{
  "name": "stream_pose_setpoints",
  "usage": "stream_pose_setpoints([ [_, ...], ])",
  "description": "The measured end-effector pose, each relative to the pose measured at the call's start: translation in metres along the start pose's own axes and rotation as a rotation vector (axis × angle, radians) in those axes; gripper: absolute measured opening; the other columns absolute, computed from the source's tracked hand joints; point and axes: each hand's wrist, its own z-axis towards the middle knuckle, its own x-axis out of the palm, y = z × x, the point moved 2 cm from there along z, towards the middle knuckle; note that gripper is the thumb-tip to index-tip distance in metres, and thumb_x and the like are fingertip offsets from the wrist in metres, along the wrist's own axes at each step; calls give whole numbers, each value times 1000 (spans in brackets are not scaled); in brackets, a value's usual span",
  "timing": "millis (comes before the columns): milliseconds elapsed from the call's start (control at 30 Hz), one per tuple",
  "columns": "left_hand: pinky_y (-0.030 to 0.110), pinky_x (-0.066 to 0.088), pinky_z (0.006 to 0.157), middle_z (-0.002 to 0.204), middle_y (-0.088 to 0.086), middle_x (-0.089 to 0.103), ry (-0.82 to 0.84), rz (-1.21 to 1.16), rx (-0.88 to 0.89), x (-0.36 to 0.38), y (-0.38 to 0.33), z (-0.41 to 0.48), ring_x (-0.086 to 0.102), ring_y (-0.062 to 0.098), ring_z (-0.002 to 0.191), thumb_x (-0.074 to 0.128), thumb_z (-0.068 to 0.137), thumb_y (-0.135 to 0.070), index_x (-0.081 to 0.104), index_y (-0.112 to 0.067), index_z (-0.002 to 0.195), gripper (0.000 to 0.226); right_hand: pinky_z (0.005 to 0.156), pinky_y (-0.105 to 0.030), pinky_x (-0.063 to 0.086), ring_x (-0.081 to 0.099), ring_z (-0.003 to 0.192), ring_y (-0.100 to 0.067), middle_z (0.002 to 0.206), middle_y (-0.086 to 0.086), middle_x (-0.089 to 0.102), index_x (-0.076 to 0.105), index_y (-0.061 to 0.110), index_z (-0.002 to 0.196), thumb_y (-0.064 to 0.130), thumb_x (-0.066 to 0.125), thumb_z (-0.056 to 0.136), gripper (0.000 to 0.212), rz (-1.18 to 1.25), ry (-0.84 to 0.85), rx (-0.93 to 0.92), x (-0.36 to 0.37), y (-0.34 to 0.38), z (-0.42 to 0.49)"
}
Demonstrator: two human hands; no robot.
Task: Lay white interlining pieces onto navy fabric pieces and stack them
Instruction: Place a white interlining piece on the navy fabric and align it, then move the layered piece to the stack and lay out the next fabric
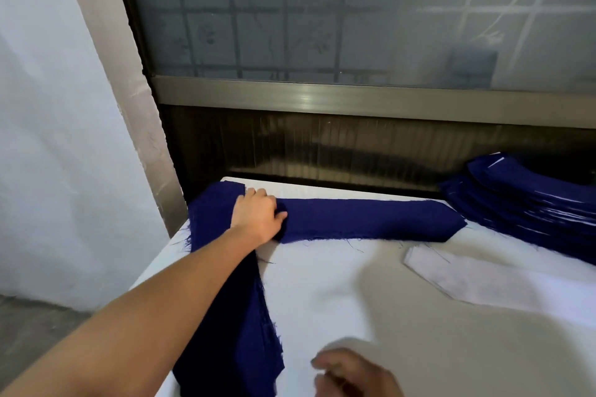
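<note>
A counter [322, 293] with a smooth white cover fills the lower half of the view. A long navy blue cloth strip [371, 219] lies flat across its far side. The strip's near edge is fuzzy with loose threads, and its right end is cut on a slant. A second pile of navy blue cloth [245, 332] runs along the counter's left edge, from the far corner toward the person, and it has frayed edges too. To the right lies a flat white interlining piece [483, 280], thin and soft-looking, with slanted corners. It sits near the strip but does not touch it. Behind it, at the far right, is a tall stack of navy blue pieces [522, 203] with thin white lines showing between the layers.

The middle of the counter is bare white cover, with room between the strip, the interlining piece and the near edge.

The left hand [258, 216] reaches far out on a straight bare arm. Its grip is clenched on the left end of the strip, fingers curled over the far edge and thumb pressed on top. The right hand [351, 374] is low and close, blurry, above the cover. Its fingers are loosely bent and its grip is released, with nothing seen in it.

Behind the counter are a frosted glass window [322, 10] and a shiny metal rail [322, 97].
</note>
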Motion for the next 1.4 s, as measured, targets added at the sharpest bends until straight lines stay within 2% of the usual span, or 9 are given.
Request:
stream_pose_setpoints([
  [133,40,51,89,119,7,59,73,-169,-250,7,-21,-3,55,27,113,59,96,-40,65,-16,119,34,59,-12,47,63,56,-5,60,3,68,72,27,74,6,70,83,23,-204,-265,-30,-123,-47,-52],
  [233,40,50,86,109,9,66,108,-186,-341,5,-26,-2,59,28,106,61,96,-36,66,-12,109,28,62,-28,50,64,62,-12,65,6,68,66,33,78,8,68,84,26,-541,-383,25,-171,-70,-50],
  [367,38,44,89,116,7,63,57,-120,-316,2,-37,-8,53,28,113,59,95,-36,69,-15,105,25,64,-32,47,59,69,-13,75,10,66,58,38,79,14,62,89,26,-613,-499,153,-231,-102,-51],
  [500,41,36,103,134,-1,52,6,-245,-147,13,-45,-20,42,24,125,65,92,-33,78,-27,92,15,60,-29,43,56,66,-12,74,13,61,57,34,83,22,57,90,14,-758,-482,130,-223,-106,-48],
  [667,42,39,104,141,-2,54,20,-440,-213,8,-46,-24,51,21,124,71,90,-35,79,-25,86,13,58,-27,41,57,67,-14,77,11,61,55,30,89,24,53,89,6,-852,-437,112,-220,-106,-50],
  [767,36,44,95,125,-2,61,-43,-388,-185,-4,-41,-20,60,17,104,70,90,-31,77,-22,84,13,56,-26,39,55,65,-13,75,12,60,56,30,88,22,54,87,8,-825,-459,93,-220,-105,-52],
  [900,39,41,100,118,2,60,-212,-122,-160,-13,-35,-15,54,21,110,63,95,-31,75,-18,97,17,53,-24,37,53,60,-13,70,10,59,57,28,85,20,56,86,8,-819,-481,92,-220,-104,-53],
  [1100,41,47,95,125,11,58,75,-90,-388,-8,-22,-7,53,31,117,58,98,-35,64,-13,123,34,51,-19,31,48,59,-8,70,13,55,53,33,86,24,55,88,9,-813,-463,92,-221,-106,-51],
  [1400,40,43,93,118,10,60,89,-101,-402,-4,-19,3,51,29,114,59,95,-28,66,-12,113,26,52,-23,33,48,59,-11,68,14,54,52,32,86,23,56,88,10,-818,-460,95,-221,-105,-49],
])
